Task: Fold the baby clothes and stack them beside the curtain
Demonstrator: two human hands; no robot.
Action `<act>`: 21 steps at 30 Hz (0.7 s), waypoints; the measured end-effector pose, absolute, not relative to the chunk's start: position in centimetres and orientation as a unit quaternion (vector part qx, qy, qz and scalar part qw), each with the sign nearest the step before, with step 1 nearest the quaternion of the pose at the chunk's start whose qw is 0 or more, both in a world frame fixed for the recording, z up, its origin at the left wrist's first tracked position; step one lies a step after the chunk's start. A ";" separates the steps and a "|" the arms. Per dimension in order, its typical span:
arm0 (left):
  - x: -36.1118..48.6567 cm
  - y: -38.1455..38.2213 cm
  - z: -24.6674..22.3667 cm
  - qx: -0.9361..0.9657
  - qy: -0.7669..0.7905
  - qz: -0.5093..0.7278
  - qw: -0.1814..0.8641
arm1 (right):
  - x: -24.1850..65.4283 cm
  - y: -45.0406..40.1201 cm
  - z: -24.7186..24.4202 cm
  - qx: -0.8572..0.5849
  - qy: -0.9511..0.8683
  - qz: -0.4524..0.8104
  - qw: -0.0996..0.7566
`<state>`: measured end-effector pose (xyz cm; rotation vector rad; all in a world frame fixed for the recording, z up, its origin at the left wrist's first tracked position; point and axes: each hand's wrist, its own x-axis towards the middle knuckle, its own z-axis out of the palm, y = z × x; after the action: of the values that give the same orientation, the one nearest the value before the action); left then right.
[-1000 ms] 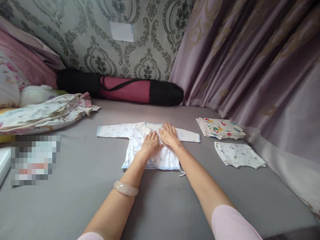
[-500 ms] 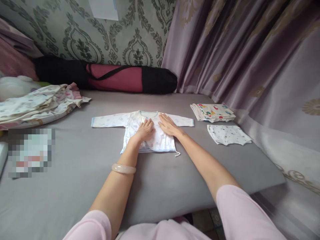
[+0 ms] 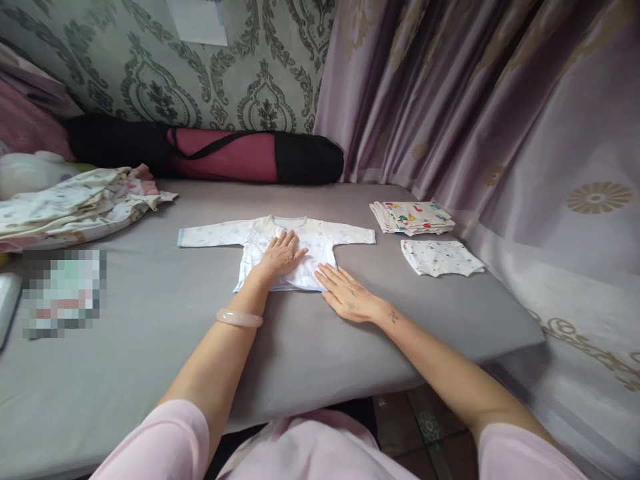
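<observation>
A small white baby shirt with pale blue trim lies spread flat on the grey sheet, its sleeves stretched out to both sides. My left hand rests flat on the middle of its front, fingers apart. At the lower right corner of the shirt, my right hand lies flat with outstretched fingers, the fingertips on the hem and the palm over the sheet. That corner of the hem is partly hidden under the right hand.
To the right are a folded stack of colourful printed cloths and a folded dotted white garment. A heap of baby clothes lies at left, near a blurred-out item. Along the wall stretches a black and maroon long bag.
My right hand has slid from the upper chest of the shirt down to its lower right corner. My left hand stays on the shirt's front. The view has shifted slightly.
</observation>
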<state>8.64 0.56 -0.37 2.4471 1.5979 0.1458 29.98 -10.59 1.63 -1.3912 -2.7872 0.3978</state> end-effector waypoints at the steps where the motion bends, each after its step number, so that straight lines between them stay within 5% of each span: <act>1: 8.7 0.4 -0.4 0.833 0.542 0.050 0.099 | 30.2 -11.5 1.8 -0.441 -0.888 0.130 0.003; 12: 8.8 -1.1 0.0 0.848 0.528 0.053 0.004 | 29.7 -11.8 6.5 -0.433 -0.886 0.165 0.037; 16: 7.5 -3.5 0.7 0.854 0.517 0.039 0.046 | 26.5 -5.1 4.6 -0.490 -0.846 0.152 0.149; 21: 3.0 -6.6 0.7 0.851 0.511 0.085 0.087 | 23.6 0.0 0.8 -0.586 -0.796 0.129 0.080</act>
<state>3.00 -6.58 0.68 2.5355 1.5224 0.2523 23.62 -0.04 0.78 -1.7510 -2.3810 0.3857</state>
